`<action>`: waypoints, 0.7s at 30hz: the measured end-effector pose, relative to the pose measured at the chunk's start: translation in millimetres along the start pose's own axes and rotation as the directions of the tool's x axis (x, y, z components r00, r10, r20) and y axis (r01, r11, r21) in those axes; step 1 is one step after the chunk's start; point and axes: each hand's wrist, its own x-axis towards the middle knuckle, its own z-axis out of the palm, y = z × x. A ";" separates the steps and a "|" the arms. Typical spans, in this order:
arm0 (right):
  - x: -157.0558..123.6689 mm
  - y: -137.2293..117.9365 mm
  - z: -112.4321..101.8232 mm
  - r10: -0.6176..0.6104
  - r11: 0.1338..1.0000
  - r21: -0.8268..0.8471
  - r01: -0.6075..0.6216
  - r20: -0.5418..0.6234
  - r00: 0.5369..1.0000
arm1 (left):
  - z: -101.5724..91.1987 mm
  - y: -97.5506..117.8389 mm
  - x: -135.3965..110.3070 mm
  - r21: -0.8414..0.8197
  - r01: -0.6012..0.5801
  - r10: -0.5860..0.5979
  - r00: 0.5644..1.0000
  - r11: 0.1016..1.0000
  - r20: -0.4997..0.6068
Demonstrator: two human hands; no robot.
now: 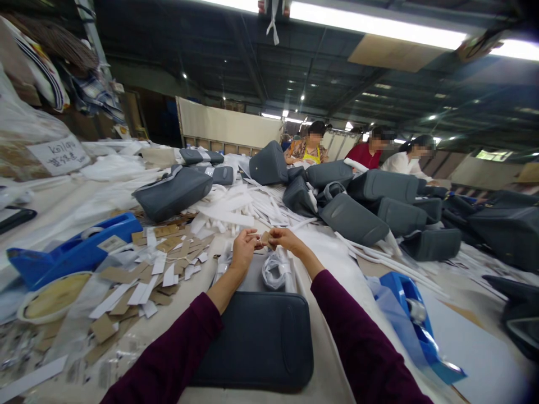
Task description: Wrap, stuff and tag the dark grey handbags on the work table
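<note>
My left hand [244, 251] and my right hand [285, 238] meet above the table, both pinched on a small brown cardboard tag [265, 238] held between their fingertips. Both arms wear dark maroon sleeves. Below the hands lies a dark grey padded case [256, 339], flat on the table close to me. A crumpled clear plastic bag [275, 270] sits just beyond the case, under my right wrist.
Loose brown tags and white paper strips [147, 269] litter the table at left, beside a blue tape dispenser [71, 252]. Another blue dispenser [415, 322] stands at right. Several grey cases [353, 216] pile up further back, where three people sit working.
</note>
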 end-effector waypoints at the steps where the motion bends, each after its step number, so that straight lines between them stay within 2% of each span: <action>1: 1.8 -2.3 -1.5 0.009 0.999 -0.035 -0.008 0.009 1.000 | -0.3 -0.4 0.0 0.001 -0.004 0.004 1.000 1.000 -0.001; 8: 12.1 -20.1 -2.8 0.044 0.962 -0.272 -0.028 0.053 0.998 | -0.5 2.2 -1.6 -0.051 -0.026 0.026 1.000 0.998 -0.001; 10: 15.9 -25.4 -0.2 0.059 0.947 -0.321 -0.034 0.069 0.996 | -0.8 3.6 -2.5 0.002 -0.052 0.052 0.999 0.999 0.001; 11: 17.5 -27.6 1.5 0.067 0.940 -0.340 -0.038 0.074 0.995 | -1.1 4.2 -3.1 0.085 -0.089 0.089 0.996 0.992 0.009; 13: 19.4 -30.6 5.4 0.074 0.931 -0.362 -0.041 0.076 0.994 | -1.8 5.2 -4.3 0.326 -0.215 0.216 0.976 0.921 0.032; 16: 15.9 -30.7 10.4 0.058 0.939 -0.342 -0.034 0.060 0.997 | -1.9 5.5 -6.0 0.601 -0.337 0.397 0.917 0.725 0.036; 18: 9.1 -29.2 11.4 0.038 0.953 -0.302 -0.024 0.039 0.999 | -1.0 5.6 -7.0 0.671 -0.329 0.399 0.915 0.665 0.053; 21: -3.9 -29.0 9.1 0.013 0.969 -0.246 -0.005 0.032 0.999 | 0.6 7.6 -8.6 0.700 -0.334 0.329 0.933 0.631 0.148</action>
